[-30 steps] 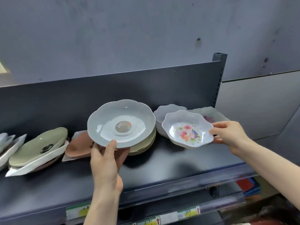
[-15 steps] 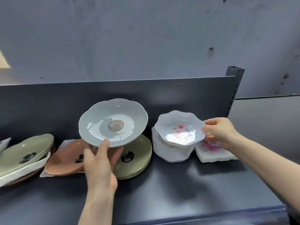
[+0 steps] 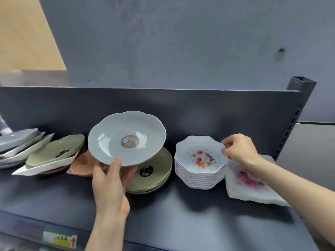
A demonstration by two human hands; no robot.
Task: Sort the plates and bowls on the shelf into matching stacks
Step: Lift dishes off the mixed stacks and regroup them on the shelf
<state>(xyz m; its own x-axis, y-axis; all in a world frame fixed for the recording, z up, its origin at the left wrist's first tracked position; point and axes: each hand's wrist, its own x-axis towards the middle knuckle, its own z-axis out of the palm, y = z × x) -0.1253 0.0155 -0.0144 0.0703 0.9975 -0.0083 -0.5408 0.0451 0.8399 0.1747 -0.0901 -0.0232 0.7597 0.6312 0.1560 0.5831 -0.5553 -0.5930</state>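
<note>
Both sets of fingers are curled on dishes: my left hand [image 3: 110,182], thumb over and fingers under, holds the grey plate [image 3: 126,138] tilted above the olive plates [image 3: 154,176]. My right hand [image 3: 239,149] seemingly pinches the rim of the floral bowl [image 3: 201,156], which sits atop the bowl stack [image 3: 199,180] on the shelf [image 3: 181,214].

Left hand [image 3: 110,185]: lower centre, thumb over the near rim of the grey plate [image 3: 126,138], fingers beneath it.
Grey plate: scalloped, dark round sticker in its well, held tilted above the green plates [image 3: 155,176].
Right hand [image 3: 239,149]: right of centre, pinching the right rim of the floral bowl [image 3: 201,154].
Floral bowl: atop the stack of white bowls [image 3: 199,180].
Square floral plate [image 3: 253,185]: lower right, just beside that stack, on the shelf [image 3: 181,223].
Left edge: mixed dishes [image 3: 45,156], tilted and overlapping.
</note>
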